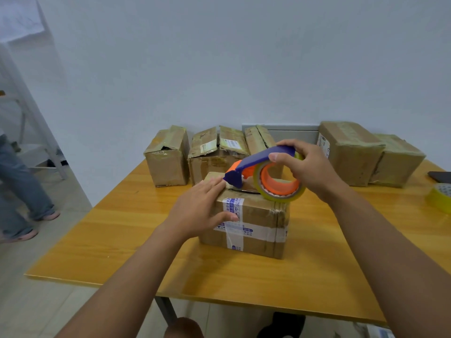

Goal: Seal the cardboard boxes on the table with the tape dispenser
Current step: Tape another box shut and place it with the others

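Note:
A small cardboard box (256, 225) with white and blue printed tape stands in the middle of the wooden table (136, 254). My left hand (202, 211) lies flat on its top left corner, fingers straight, thumb against the front face. My right hand (310, 169) grips the blue and orange tape dispenser (263, 172) by its handle. The dispenser's blue nose rests on the box top beside my left fingertips. Its roll of clear yellowish tape hangs over the box's right side.
Several cardboard boxes line the back of the table: three with loose flaps at the left and middle (168, 157), two taped ones at the right (351, 152). A spare yellow tape roll (440, 197) and a dark flat object (440, 176) lie at the right edge. A person's legs (22, 191) are at far left.

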Available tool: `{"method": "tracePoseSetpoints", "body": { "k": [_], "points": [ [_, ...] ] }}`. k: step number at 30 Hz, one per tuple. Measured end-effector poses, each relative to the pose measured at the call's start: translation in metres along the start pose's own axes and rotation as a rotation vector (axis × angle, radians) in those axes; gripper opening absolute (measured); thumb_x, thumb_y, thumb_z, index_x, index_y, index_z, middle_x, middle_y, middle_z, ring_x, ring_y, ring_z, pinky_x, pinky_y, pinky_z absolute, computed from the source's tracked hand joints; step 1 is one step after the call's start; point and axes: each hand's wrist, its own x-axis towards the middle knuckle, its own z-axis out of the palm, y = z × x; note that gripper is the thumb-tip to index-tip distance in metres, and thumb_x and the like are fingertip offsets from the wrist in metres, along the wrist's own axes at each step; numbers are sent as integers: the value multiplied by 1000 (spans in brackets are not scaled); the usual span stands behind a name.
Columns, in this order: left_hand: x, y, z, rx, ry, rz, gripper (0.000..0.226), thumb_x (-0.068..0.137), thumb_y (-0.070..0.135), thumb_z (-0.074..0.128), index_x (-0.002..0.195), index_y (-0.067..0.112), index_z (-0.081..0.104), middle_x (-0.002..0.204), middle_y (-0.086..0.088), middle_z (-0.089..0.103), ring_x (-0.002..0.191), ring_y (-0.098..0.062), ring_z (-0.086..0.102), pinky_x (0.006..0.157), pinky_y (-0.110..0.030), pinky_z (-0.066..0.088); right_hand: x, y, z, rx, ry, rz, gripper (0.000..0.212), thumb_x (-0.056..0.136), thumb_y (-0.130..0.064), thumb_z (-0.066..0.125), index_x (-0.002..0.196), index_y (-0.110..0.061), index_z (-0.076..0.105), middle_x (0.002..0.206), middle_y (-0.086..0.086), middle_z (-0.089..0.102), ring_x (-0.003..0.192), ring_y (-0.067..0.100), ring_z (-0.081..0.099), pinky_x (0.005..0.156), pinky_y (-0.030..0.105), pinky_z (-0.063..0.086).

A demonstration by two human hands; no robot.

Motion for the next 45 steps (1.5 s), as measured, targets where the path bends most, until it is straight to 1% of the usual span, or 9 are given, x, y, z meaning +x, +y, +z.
{"method": "tracePoseSetpoints", "body": {
  "k": [6, 16, 23, 26, 30, 33, 37, 41, 45],
  "points": [
    [0, 2, -1, 36, -24, 1, 100, 76, 82, 36, 156, 25, 16, 163, 8, 15, 149, -11, 15, 116, -32, 24, -6, -6, -19, -83, -59, -28, 34, 86, -39, 69, 117, -27, 60, 103, -17, 58, 94, 3, 53, 71, 17, 41],
    [-6, -7, -6, 30, -45, -53, 85, 83, 75, 37, 155, 34, 17, 162, 6, 18, 148, -16, 18, 111, -37, 33, -16, 7, -52, -58, -20, 18, 47, 75, -49, 71, 116, -27, 67, 103, -13, 62, 98, 13, 59, 82, 32, 48],
    [3, 7, 1, 128, -43, 29, 88, 81, 86, 20, 153, 36, 23, 164, 0, 10, 151, -19, 1, 123, -40, 1, -41, 39, -51, 58, 48, 73, 54, 70, -55, 67, 116, -27, 66, 104, -7, 64, 85, 8, 60, 71, 26, 45],
    [6, 27, 3, 147, -4, 45, 99, 77, 88, 22, 153, 25, 26, 164, 1, 12, 150, -18, 9, 121, -38, 12, -49, 48, -44, 125, 99, 71, 55, 69, -55, 67, 116, -27, 64, 99, -8, 64, 76, 2, 58, 67, 22, 44],
    [8, 27, 4, 140, -14, 46, 80, 86, 75, 34, 153, 32, 24, 161, 4, 22, 148, -16, 21, 116, -35, 25, -50, 53, -30, 179, 126, 67, 70, 64, -62, 65, 122, -24, 63, 106, -5, 64, 88, 8, 60, 67, 18, 48],
    [8, 9, -2, 147, -36, 18, 76, 90, 71, 38, 153, 31, 26, 162, 2, 21, 149, -16, 18, 118, -36, 21, -41, 50, -12, 174, 105, 51, 62, 69, -57, 69, 121, -25, 63, 109, -7, 64, 96, 5, 60, 76, 17, 46],
    [9, 14, 2, 84, -41, 50, 93, 84, 82, 30, 156, 23, 20, 163, 2, 15, 151, -16, 8, 122, -35, 8, -32, 48, 2, 192, 115, 48, 45, 79, -43, 72, 120, -26, 62, 109, -9, 63, 93, -4, 59, 71, 6, 45],
    [13, 30, 13, 93, 69, 2, 90, 78, 87, 31, 143, 25, 43, 149, 6, 46, 136, -13, 41, 109, -33, 36, -33, 49, 0, 197, 84, 55, 55, 74, -49, 69, 123, -25, 61, 111, -9, 62, 100, 6, 59, 72, 10, 47],
    [10, 29, 10, 90, 62, -25, 93, 77, 83, 29, 148, 24, 38, 154, 4, 39, 141, -15, 36, 111, -35, 32, -35, 51, -20, 186, 60, 55, 55, 71, -47, 73, 121, -25, 65, 111, -7, 64, 99, 8, 61, 80, 23, 48]
  ]
}}
